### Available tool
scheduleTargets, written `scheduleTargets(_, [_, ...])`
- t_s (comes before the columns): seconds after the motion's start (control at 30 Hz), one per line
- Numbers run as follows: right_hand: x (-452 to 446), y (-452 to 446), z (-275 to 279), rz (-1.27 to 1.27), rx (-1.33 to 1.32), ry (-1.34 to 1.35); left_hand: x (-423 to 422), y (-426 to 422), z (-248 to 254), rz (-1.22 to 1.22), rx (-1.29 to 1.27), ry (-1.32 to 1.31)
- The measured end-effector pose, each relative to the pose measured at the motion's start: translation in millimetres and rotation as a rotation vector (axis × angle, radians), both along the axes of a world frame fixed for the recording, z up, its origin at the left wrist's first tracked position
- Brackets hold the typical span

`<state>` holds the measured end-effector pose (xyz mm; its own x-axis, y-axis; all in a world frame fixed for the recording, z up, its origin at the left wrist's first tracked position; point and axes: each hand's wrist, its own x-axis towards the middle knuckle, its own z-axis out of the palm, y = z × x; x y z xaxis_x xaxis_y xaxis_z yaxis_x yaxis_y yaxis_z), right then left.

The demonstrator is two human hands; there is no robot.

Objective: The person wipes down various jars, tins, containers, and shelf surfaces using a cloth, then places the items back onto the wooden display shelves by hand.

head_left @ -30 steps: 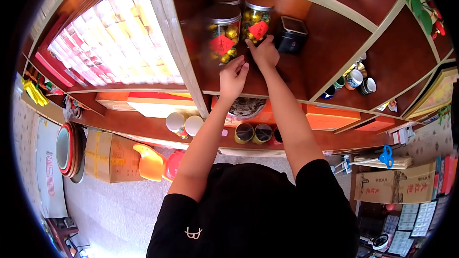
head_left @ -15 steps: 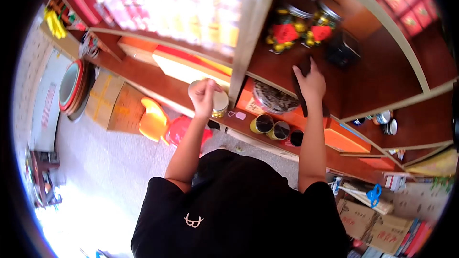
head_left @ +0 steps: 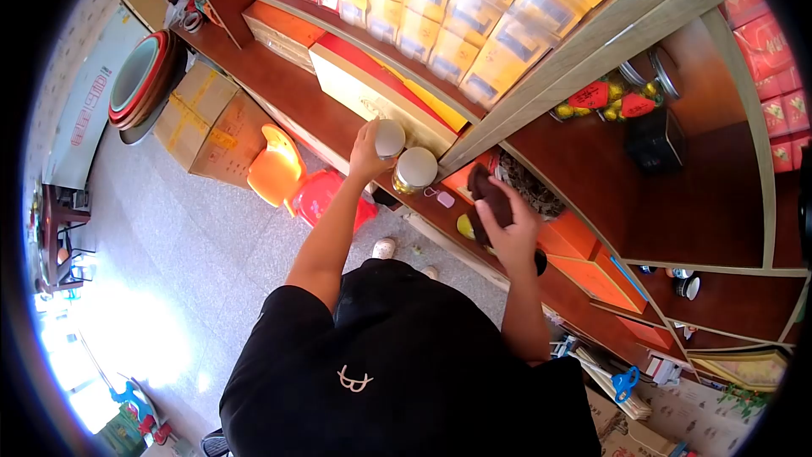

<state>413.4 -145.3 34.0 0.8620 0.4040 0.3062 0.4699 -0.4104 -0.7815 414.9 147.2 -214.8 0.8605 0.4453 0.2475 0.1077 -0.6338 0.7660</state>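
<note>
Cloth (head_left: 491, 195), dark brown and probably fabric, is bunched in the right hand (head_left: 514, 234), pinched between thumb and fingers; bunching likely keeps its loose edges from trailing. Left hand (head_left: 364, 157) is curled round the near side of a silver-lidded jar (head_left: 390, 137), at about 11 o'clock from the cloth; a side grip suits the round wall and leaves most of the lid uncovered. Whether this jar rests on the lower shelf (head_left: 317, 116) or is lifted: cannot tell, base hidden. Second jar (head_left: 417, 169), also silver-lidded, stands just beside it at 5 o'clock, near the shelf's front edge, probably for easy reach. Pink tag (head_left: 445, 199) lies between second jar and cloth. Cream-faced box (head_left: 364, 97) is behind the jars, towards 11 o'clock, presumably set back to leave the front strip for smaller items. Orientation: cloth's long axis runs roughly 12 to 6 o'clock, narrower end towards 11 or 12, outline irregular. Held jar's lid faces the camera, so its long axis appears to lie mostly along the line of sight, close to upright.
</note>
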Motion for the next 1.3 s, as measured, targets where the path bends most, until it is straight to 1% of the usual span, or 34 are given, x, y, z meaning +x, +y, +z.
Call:
scheduleTargets(0.07, [0.1, 9.9, -11.1, 0.061, -0.013, 0.026, 0.8, 0.3, 4.9, 0.003, -0.051, -0.028])
scheduleTargets(0.1, [-0.9, 13.4, -12.0, 0.061, -0.013, 0.025, -2.0, 1.0, 8.6, 0.063, -0.102, -0.006])
scheduleTargets(0.13, [-2.3, 16.9, -12.8, 0.05, -0.027, 0.077, -5.6, 1.4, 12.5, 0.124, -0.151, 0.016])
scheduleTargets(0.17, [-2.7, 19.7, -13.5, 0.04, -0.039, 0.128, -9.8, 1.6, 16.7, 0.123, -0.148, 0.016])
scheduleTargets(0.23, [-2.2, 20.5, -24.7, 0.063, -0.033, 0.14, -19.0, 1.9, 30.5, 0.213, -0.188, -0.124])
scheduleTargets(0.27, [-3.2, 21.9, -29.5, 0.07, 0.063, 0.2, -23.3, 2.3, 35.9, 0.198, -0.198, -0.211])
scheduleTargets(0.3, [-4.8, 24.4, -31.6, 0.077, 0.158, 0.261, -29.4, 0.8, 50.1, 0.199, -0.195, -0.209])
scheduleTargets(0.37, [-9.8, 32.9, -30.1, 0.086, 0.193, 0.318, -42.6, -8.2, 100.2, 0.157, -0.133, -0.359])
scheduleTargets(0.4, [-14.1, 38.3, -30.5, 0.091, 0.223, 0.374, -48.1, -16.4, 135.7, 0.134, 0.086, -0.369])
scheduleTargets(0.43, [-18.9, 46.6, -33.6, 0.114, 0.288, 0.358, -52.5, -24.1, 154.1, 0.133, 0.087, -0.364])
scheduleTargets(0.5, [-21.5, 65.1, -28.1, 0.196, 0.27, 0.074, -60.6, -41.5, 181.1, -0.065, 0.08, -0.433])
scheduleTargets(0.53, [-22.6, 71.8, -16.6, 0.269, 0.099, -0.095, -66.1, -55.1, 196.8, -0.109, -0.007, -0.422])
scheduleTargets(0.57, [-26.1, 77.4, -4.2, 0.339, -0.071, -0.265, -67.4, -65.9, 198.9, -0.16, -0.087, -0.474])
scheduleTargets(0.6, [-34.2, 82.1, 1.2, 0.303, -0.216, -0.427, -68.4, -73.6, 199.9, -0.154, -0.107, -0.461])
scheduleTargets(0.63, [-38.5, 82.0, 4.6, 0.284, -0.274, -0.484, -70.8, -80.9, 202.7, -0.148, -0.129, -0.45])
scheduleTargets(0.67, [-40.3, 80.6, 10.3, 0.3, -0.285, -0.471, -77.3, -88.4, 207.5, -0.136, -0.13, -0.38])
scheduleTargets(0.7, [-40.4, 78.6, 18.3, 0.313, -0.3, -0.462, -76.5, -95.8, 210.0, -0.228, -0.224, -0.401])
scheduleTargets(0.77, [-36.0, 69.7, 38.2, 0.296, -0.283, -0.43, -85.4, -109.4, 217.2, -0.339, -0.496, -0.268])
scheduleTargets(0.83, [-20.6, 57.9, 51.5, 0.416, -0.236, -0.352, -82.4, -119.1, 223.9, -0.394, -0.378, -0.455])
scheduleTargets(0.87, [-13.0, 49.1, 61.6, 0.45, -0.242, -0.312, -80.7, -120.2, 231.4, -0.391, -0.301, -0.456])
scheduleTargets(0.9, [-2.6, 39.6, 68.5, 0.502, -0.25, -0.298, -79.7, -123.1, 241.4, -0.399, -0.294, -0.445])
scheduleTargets(0.93, [7.0, 29.0, 70.9, 0.555, -0.167, -0.205, -78.7, -126.0, 251.4, -0.407, -0.287, -0.434])
scheduleTargets(0.97, [16.0, 17.6, 71.9, 0.606, -0.081, -0.114, -77.1, -131.0, 257.5, -0.423, -0.348, -0.413])
scheduleTargets(1.0, [24.9, 5.1, 65.0, 0.67, 0.064, 0.009, -74.8, -130.2, 255.7, -0.469, -0.369, -0.412])
scheduleTargets(1.03, [26.1, -2.0, 58.0, 0.655, 0.066, -0.001, -72.1, -134.5, 249.5, -0.5, -0.497, -0.389])
scheduleTargets(1.1, [25.7, -15.8, 44.2, 0.65, 0.459, 0.068, -66.5, -143.8, 247.4, -0.539, -0.902, -0.393])
scheduleTargets(1.13, [7.6, -9.0, 33.3, 0.503, 0.627, 0.012, -63.3, -153.7, 250.6, -0.548, -1.16, -0.404])
scheduleTargets(1.17, [0.8, -14.7, 25.3, 0.386, 0.5, -0.215, -59.6, -157.0, 255.6, -0.555, -1.243, -0.388])
scheduleTargets(1.23, [-17.6, -25.3, 30.2, 0.24, 0.213, -0.399, -53.9, -166.6, 263.8, -0.489, -1.35, -0.471])
scheduleTargets(1.3, [-31.9, -33.7, 16.0, 0.189, 0.043, -0.559, -47.7, -168.8, 264.5, -0.44, -1.363, -0.485])
